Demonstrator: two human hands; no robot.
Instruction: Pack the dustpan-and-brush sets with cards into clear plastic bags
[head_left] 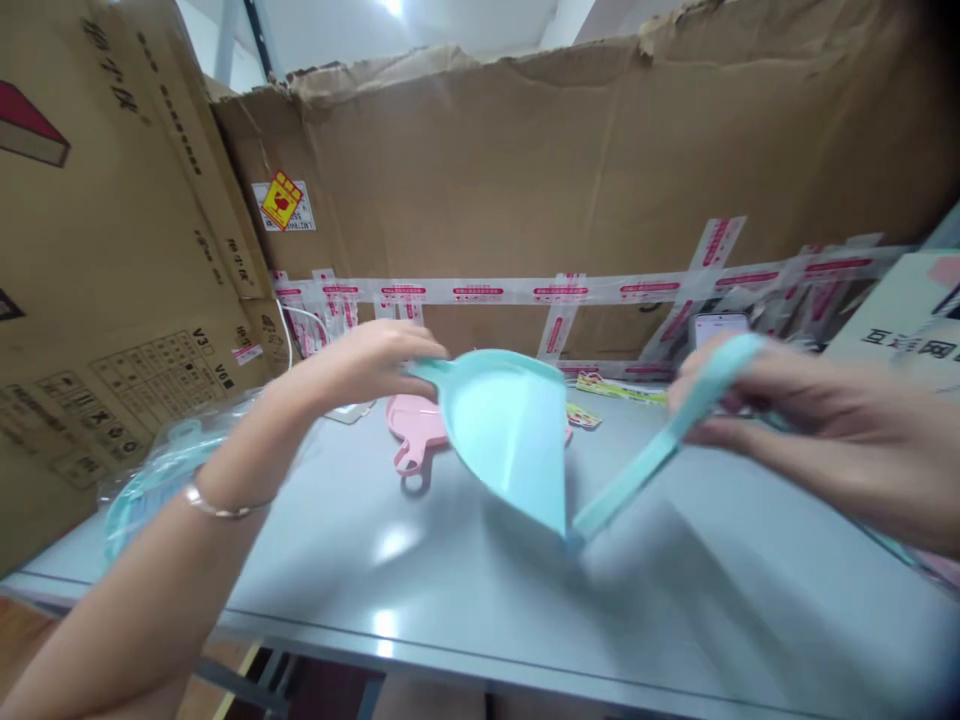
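My left hand is closed around the short handle of a mint-green dustpan, which is held tilted above the table. On the other side, my right hand, smeared by motion, is wrapped around a mint-green strip-shaped piece that looks like a small brush. Its lower end meets or nearly meets the bottom corner of the dustpan; whether they touch I cannot tell. Behind the dustpan lies a pink dustpan-like piece with a looped handle, partly hidden.
Tall cardboard walls off the back of the grey table, and a large carton stands at left. A clear bag with mint-green items lies beside my left forearm. Printed strips and a phone are at the back.
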